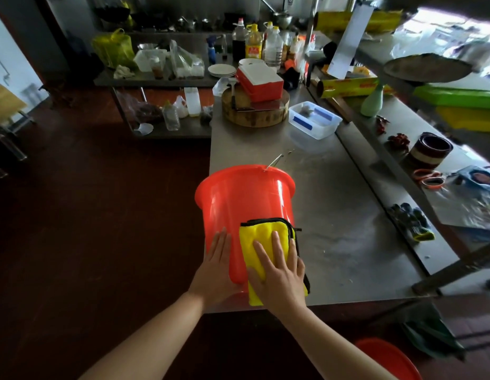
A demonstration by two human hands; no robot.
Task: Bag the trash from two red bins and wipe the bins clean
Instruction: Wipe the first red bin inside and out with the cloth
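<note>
Both hands reach out from the near edge, and to the right of the right forearm the rim of a second red bin (389,357) shows down on the floor. Left hand (219,267) lies flat with straight fingers on the side of the first red bin (238,196), holding nothing. Right hand (279,272), fingers spread and straight, presses a folded yellow cloth (257,234) against the same side, just beside the left hand. This bin lies on its side at the near left corner of the steel bench (348,242), its base towards the person and its wide rim pointing far, partly past the bench's left edge. A thin wire handle (274,161) sticks out at the far rim. Farther along the bench stand a clear plastic container (315,120) and, to its left, a round wooden chopping block (254,116) with a red and white box (261,80) on top.
</note>
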